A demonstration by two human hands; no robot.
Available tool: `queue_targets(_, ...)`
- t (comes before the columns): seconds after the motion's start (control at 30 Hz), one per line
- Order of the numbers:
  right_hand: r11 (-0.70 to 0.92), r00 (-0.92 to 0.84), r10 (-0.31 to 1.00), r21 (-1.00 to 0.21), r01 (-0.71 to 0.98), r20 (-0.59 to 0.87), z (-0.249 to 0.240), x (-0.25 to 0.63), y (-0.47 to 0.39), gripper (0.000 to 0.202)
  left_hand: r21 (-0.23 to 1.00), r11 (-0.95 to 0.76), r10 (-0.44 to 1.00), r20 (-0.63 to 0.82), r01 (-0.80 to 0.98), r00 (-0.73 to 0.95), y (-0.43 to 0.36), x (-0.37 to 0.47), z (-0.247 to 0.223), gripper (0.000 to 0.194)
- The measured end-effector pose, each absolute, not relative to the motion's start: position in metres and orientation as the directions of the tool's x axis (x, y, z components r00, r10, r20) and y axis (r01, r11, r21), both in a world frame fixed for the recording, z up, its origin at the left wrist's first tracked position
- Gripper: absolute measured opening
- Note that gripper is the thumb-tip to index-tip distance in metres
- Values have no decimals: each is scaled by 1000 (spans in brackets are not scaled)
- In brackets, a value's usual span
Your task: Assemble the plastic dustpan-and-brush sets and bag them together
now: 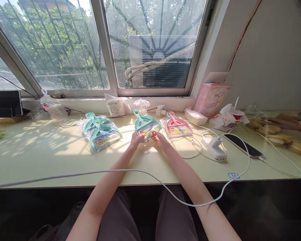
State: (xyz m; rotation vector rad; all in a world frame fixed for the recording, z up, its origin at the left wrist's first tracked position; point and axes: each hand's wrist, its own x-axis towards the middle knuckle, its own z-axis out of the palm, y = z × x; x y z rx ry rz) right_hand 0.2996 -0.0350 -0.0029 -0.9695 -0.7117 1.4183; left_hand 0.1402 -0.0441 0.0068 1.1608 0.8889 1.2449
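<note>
Between my two hands is a green mini dustpan and brush set (145,124) with a printed label, its handle pointing away from me. My left hand (137,139) grips the lower left corner of the set. At the lower right edge, my right hand (159,138) pinches the label side. To the left lie several wrapped green dustpan sets (102,134), overlapping in a pile. A pink dustpan set (177,126) in clear wrapping rests just to the right.
A power strip (214,149) and phone (243,145) lie to the right among white cables. A long cable (145,172) crosses over my forearms. Behind stand a pink box (213,98) and a plastic cup (141,106). Another person's hand (286,124) is at far right.
</note>
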Motion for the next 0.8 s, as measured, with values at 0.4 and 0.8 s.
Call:
queue_targets(0.4,404,184,741,-649,645,645,28,335,-40,39,844,182,971,-234,-504,-40,-18,90,24,20)
queue_targets(0.8,517,61,845,-840,164,532,24,343,-35,15,984,143,975,-121,-107,189,-17,65,9,34)
